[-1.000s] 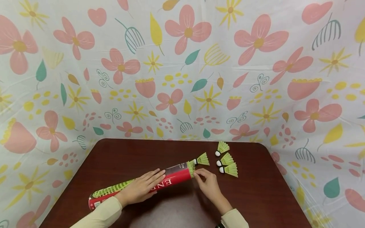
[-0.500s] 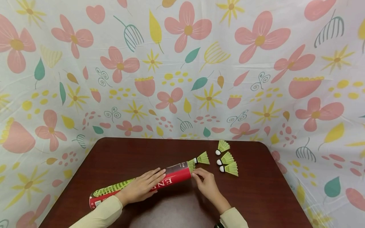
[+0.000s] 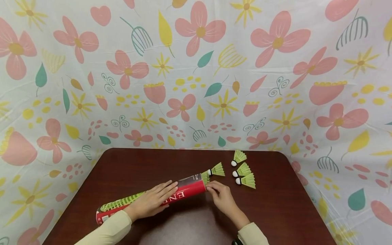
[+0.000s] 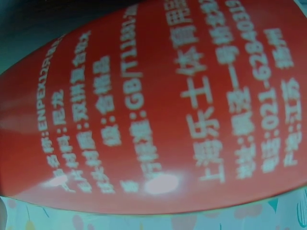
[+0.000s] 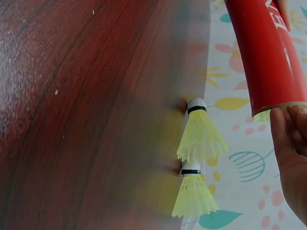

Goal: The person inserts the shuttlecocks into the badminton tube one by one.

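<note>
A red shuttlecock tube [image 3: 190, 190] with a clear window lies slantwise across the table, several yellow shuttlecocks [image 3: 120, 203] showing inside. My left hand [image 3: 153, 200] lies over its middle and holds it, fingers across the top and thumb on the near side. At the tube's right mouth, the bent fingers of my right hand [image 3: 222, 199] pinch the skirt edge of a yellow shuttlecock [image 5: 262, 116], mostly hidden inside. Just beyond the mouth lies a loose shuttlecock [image 3: 218, 169], its white cork towards the tube. The left wrist view is filled by the tube's printed red side.
Several more shuttlecocks lie at the back right, among them a far one [image 3: 239, 158] and a near one [image 3: 247, 181]. The dark brown table [image 3: 269, 204] has rounded back corners. A flower-patterned cloth [image 3: 196, 85] hangs behind and beside it.
My right hand has moved slightly left against the tube's mouth, and less of the shuttlecock skirt shows there. The left hand and tube stay nearly still.
</note>
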